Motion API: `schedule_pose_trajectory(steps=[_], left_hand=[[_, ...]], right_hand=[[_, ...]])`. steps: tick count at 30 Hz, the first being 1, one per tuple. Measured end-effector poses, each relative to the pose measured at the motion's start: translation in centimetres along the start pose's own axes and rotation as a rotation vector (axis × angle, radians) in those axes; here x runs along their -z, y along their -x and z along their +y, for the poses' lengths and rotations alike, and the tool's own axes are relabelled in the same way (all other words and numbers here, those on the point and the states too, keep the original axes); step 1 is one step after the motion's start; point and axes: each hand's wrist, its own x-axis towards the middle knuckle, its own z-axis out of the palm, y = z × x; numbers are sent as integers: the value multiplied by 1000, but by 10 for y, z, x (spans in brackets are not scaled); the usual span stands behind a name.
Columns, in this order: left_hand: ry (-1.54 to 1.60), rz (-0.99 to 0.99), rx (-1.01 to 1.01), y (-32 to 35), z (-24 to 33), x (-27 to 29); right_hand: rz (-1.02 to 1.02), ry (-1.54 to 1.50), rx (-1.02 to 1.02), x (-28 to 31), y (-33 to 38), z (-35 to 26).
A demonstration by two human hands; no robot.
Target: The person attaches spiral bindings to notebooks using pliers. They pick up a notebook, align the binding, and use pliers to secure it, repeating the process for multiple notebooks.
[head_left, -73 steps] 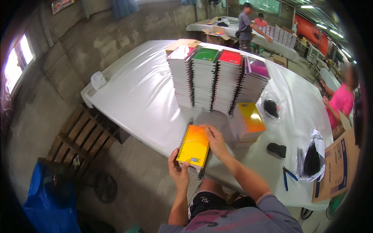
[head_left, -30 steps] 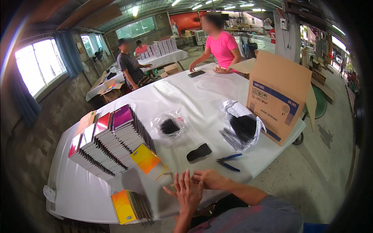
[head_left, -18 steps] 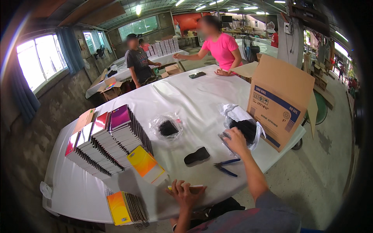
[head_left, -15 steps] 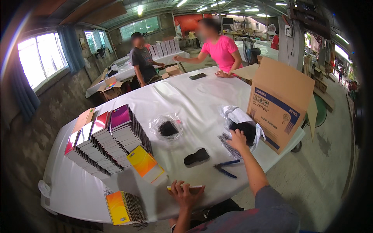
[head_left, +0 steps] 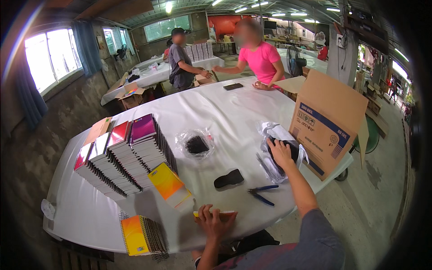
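At the near table edge my left hand (head_left: 215, 223) is closed over a small notebook (head_left: 228, 214) with a yellow-orange edge, mostly hidden by the fingers. My right hand (head_left: 281, 153) reaches over a white plastic bag (head_left: 275, 131), its fingers bent over a black bundle (head_left: 293, 150) that looks like dense binding coils. The fingertips are partly hidden there. Greyish spiral coils (head_left: 265, 165) lie beside that bundle. Blue-handled pliers (head_left: 262, 195) rest between my hands, near a black, flat, shoe-sole-shaped piece (head_left: 228, 178). A yellow-orange notebook (head_left: 167, 183) leans by the tall stacks.
Tall stacks of spiral notebooks (head_left: 128, 159) stand at the left, with a yellow stack (head_left: 137, 235) nearer me. A clear bag of black coils (head_left: 196, 144) sits mid-table. An open carton (head_left: 325, 128) stands right; a phone (head_left: 233, 86) lies far. Two people stand beyond the table.
My right hand has shifted slightly up and lies flatter over the black bundle, which shows more beside the coils. My left hand stays on the notebook. The person in grey has turned toward the person in pink.
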Motion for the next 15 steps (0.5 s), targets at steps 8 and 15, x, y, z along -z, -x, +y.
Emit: schedule_pose_trajectory(steps=[8,15], left_hand=[[63,26,18,-4,-2,-4],[62,15,-22,-6,-4,-6]], right_hand=[[-149,-1101,386,94,57,-87],[-340,-1367,471,116,110,-139]])
